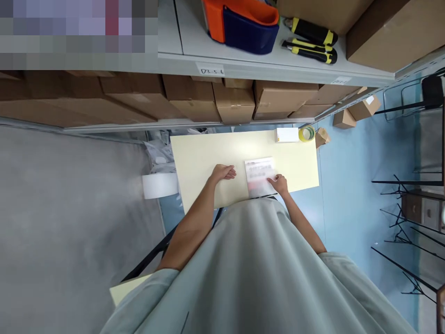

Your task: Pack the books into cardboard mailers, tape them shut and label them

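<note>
On a pale yellow tabletop [194,157] in front of my body lies a flat white packet [259,174] with blurred print and a pinkish lower part. My right hand [279,183] is at its right edge, the thumb over the packet's face and the other fingers curled by the edge. The undersides of those fingers are hidden. To the left of the packet, apart from it, my left hand [224,172] is over the tabletop with loosely bent fingers and nothing visible in them.
A small white box [287,135] and a yellow tape roll [306,133] sit at the table's back right. Beyond it stands a shelf with cardboard boxes [236,102], utility knives [311,50] and an orange-and-blue holder [250,30]. A white roll [160,185] is at the left.
</note>
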Action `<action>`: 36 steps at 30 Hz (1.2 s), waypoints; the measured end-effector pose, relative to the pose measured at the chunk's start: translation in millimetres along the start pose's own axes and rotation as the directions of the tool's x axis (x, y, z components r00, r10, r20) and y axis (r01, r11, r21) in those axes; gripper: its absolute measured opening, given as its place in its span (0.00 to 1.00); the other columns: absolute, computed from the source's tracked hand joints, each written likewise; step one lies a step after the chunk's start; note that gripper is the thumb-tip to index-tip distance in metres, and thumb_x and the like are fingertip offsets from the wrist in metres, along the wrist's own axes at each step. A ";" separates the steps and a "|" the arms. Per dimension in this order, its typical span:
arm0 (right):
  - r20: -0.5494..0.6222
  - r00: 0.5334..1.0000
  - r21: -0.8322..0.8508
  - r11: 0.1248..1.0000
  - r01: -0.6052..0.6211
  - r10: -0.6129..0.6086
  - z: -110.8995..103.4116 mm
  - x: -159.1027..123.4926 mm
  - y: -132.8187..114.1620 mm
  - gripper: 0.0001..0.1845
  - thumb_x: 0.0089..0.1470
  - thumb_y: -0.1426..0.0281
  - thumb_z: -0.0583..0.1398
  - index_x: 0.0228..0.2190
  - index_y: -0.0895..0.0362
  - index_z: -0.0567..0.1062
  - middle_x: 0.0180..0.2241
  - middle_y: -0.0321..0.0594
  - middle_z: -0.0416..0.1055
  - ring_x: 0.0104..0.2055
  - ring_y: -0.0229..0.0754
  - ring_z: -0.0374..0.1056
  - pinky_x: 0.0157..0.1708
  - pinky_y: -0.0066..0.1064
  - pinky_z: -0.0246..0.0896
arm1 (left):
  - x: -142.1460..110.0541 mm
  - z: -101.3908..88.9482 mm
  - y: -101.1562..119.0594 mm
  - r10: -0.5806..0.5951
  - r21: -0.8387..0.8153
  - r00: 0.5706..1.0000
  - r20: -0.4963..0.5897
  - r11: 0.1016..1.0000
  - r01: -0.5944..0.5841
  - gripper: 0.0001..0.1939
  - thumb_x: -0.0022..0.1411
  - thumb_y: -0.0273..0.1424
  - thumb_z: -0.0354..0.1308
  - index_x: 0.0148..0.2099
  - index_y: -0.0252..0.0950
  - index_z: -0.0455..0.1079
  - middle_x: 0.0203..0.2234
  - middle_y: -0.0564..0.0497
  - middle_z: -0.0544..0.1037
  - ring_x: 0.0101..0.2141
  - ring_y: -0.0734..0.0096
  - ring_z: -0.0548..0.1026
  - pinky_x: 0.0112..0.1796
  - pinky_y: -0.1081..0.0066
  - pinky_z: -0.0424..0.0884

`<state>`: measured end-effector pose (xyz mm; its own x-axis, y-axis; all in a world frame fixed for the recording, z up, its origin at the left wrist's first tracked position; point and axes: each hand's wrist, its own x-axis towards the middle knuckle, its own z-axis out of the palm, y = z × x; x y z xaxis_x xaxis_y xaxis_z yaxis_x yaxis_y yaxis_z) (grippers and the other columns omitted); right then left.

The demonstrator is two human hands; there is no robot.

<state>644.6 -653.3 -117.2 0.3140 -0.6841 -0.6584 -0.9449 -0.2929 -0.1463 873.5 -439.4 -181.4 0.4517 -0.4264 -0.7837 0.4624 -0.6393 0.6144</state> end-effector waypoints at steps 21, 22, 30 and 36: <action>0.092 0.995 0.148 0.989 0.021 -0.035 5.5 32.2 23.9 0.16 0.56 0.60 0.70 0.29 0.51 0.69 0.32 0.35 0.77 0.36 0.43 0.71 0.35 0.30 0.60 | -70.2 55.5 -92.1 0.338 0.471 0.931 -0.137 0.849 -0.238 0.27 0.64 0.34 0.65 0.65 0.37 0.76 0.81 0.41 0.55 0.80 0.42 0.49 0.76 0.45 0.56; 0.089 0.995 0.163 0.986 0.019 -0.034 4.6 32.6 27.8 0.17 0.56 0.60 0.70 0.28 0.50 0.67 0.31 0.34 0.75 0.35 0.42 0.69 0.34 0.30 0.59 | -69.1 57.2 -93.8 0.335 0.478 0.931 -0.149 0.848 -0.228 0.27 0.64 0.34 0.64 0.65 0.38 0.75 0.81 0.42 0.55 0.81 0.43 0.48 0.77 0.44 0.55; 0.047 0.997 0.316 0.948 0.046 -0.064 -12.9 31.4 55.6 0.20 0.52 0.60 0.67 0.27 0.48 0.59 0.27 0.30 0.66 0.33 0.42 0.64 0.32 0.30 0.55 | -64.9 69.3 -85.4 0.271 0.459 0.938 -0.214 0.876 -0.149 0.31 0.60 0.31 0.68 0.65 0.36 0.72 0.82 0.37 0.51 0.81 0.39 0.45 0.78 0.44 0.50; 0.060 0.967 0.485 0.854 0.187 -0.246 -36.5 18.2 45.6 0.20 0.51 0.56 0.66 0.29 0.49 0.61 0.29 0.30 0.71 0.35 0.41 0.69 0.32 0.28 0.62 | -56.8 89.4 -49.2 0.164 0.180 0.961 -0.225 0.976 -0.124 0.30 0.65 0.44 0.69 0.65 0.38 0.73 0.75 0.34 0.65 0.78 0.42 0.58 0.76 0.45 0.56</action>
<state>610.6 -703.4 -108.9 0.5310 -0.5493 -0.6453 -0.7933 -0.0544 -0.6064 756.8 -440.9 -175.3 0.6810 -0.3703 -0.6317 0.2578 -0.6862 0.6802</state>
